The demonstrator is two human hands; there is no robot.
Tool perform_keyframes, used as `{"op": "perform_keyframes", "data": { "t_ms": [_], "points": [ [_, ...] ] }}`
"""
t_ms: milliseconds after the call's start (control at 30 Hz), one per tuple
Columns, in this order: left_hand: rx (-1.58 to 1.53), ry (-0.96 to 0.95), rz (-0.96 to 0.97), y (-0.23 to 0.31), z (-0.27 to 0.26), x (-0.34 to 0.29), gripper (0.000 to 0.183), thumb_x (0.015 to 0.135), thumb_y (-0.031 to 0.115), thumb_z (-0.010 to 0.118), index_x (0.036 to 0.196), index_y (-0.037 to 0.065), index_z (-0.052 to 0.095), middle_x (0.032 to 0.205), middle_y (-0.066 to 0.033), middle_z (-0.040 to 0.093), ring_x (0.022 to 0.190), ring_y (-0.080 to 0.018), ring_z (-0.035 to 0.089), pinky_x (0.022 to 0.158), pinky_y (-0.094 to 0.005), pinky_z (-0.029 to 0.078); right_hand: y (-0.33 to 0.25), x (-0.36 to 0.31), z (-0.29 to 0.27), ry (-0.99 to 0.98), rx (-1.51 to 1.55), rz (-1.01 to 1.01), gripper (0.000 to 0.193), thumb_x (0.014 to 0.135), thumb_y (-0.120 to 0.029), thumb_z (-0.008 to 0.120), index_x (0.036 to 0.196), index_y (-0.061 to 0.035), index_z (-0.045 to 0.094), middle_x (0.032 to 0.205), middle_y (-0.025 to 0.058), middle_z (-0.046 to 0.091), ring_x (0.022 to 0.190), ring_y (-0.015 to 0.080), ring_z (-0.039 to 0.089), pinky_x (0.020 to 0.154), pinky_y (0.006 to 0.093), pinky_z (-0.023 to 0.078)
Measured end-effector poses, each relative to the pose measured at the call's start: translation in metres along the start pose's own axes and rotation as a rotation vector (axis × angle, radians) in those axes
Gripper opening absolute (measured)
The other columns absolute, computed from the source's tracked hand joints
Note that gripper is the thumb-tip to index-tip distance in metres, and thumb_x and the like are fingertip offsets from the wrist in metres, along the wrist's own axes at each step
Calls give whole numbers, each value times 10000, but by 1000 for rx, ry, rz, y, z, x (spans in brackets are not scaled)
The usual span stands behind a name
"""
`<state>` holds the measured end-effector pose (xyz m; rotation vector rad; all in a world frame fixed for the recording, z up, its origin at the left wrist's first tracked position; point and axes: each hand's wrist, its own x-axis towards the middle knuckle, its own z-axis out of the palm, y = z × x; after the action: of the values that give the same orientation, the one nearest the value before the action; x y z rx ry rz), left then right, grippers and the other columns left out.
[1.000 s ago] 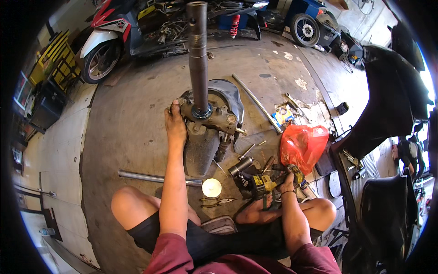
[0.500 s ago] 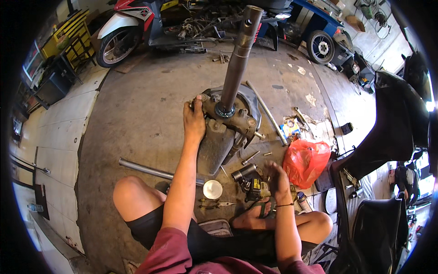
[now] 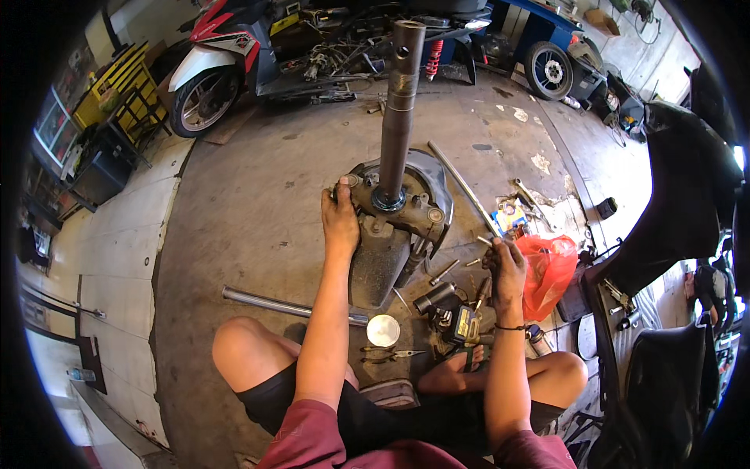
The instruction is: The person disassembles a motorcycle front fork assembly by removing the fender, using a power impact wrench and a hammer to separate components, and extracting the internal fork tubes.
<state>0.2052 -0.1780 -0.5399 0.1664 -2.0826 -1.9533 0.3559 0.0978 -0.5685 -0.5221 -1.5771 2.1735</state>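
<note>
A motorcycle steering stem [image 3: 398, 117] stands upright, its dark tube rising from a fork clamp [image 3: 406, 220] with a greased bearing ring round its base. My left hand [image 3: 341, 223] is closed on the clamp's left end, thumb near its round hole. Below the clamp hangs a dusty dark mudguard [image 3: 379, 270]. Off to the right, my right hand [image 3: 506, 273] is closed with a small silver bolt [image 3: 485, 241] pinched at its fingertips, apart from the clamp. The bolt's other end is hidden by the fingers.
Near my legs lie a white tub [image 3: 383, 331], pliers [image 3: 394, 355], a yellow-black power tool [image 3: 461, 323] and a chrome tube [image 3: 289, 305]. A red plastic bag [image 3: 551, 273] sits beside my right hand. A long bar [image 3: 465, 186] and a parked scooter [image 3: 234, 70] are farther off.
My right hand has risen and closed, now showing a bolt. A bolt end that stuck out at the clamp's right is no longer seen there. My left hand keeps its hold; the view has shifted.
</note>
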Motion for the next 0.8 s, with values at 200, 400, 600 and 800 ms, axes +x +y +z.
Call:
{"op": "perform_keyframes", "data": {
  "t_ms": [200, 400, 600, 800],
  "points": [
    [-261, -70, -76, -26, 2, 15, 676, 938, 541, 536, 1155, -98, 530, 1094, -215, 617, 1008, -272, 576, 916, -365, 443, 124, 15, -75, 283, -254, 83, 300, 881, -85, 699, 1143, 45, 632, 935, 75, 694, 816, 153, 658, 710, 283, 536],
    [-376, -116, -100, -25, 7, 13, 548, 936, 487, 565, 1064, -46, 586, 1029, -130, 622, 965, -193, 565, 890, -325, 439, 144, 4, -74, 98, -263, 136, 887, 850, -78, 723, 1535, -79, 160, 1489, 213, 341, 1364, 318, 383, 1020, 391, 448],
    [-339, -227, -293, -16, -20, 20, 536, 882, 513, 580, 1196, 78, 600, 1135, -52, 640, 1042, -201, 574, 949, -335, 393, 69, -38, 35, -210, -338, 25, 991, 773, -264, 827, 1487, -23, 185, 1399, 263, 416, 1238, 325, 511, 1007, 414, 445],
    [278, -229, -110, 32, -76, 64, 647, 798, 324, 776, 1268, 1, 470, 1128, -127, 600, 1091, -218, 545, 945, -342, 444, 95, -31, 92, 19, -479, -82, 1161, 639, -235, 852, 1470, 44, 91, 1461, 309, 274, 1352, 388, 356, 1121, 406, 334]
  ]
}}
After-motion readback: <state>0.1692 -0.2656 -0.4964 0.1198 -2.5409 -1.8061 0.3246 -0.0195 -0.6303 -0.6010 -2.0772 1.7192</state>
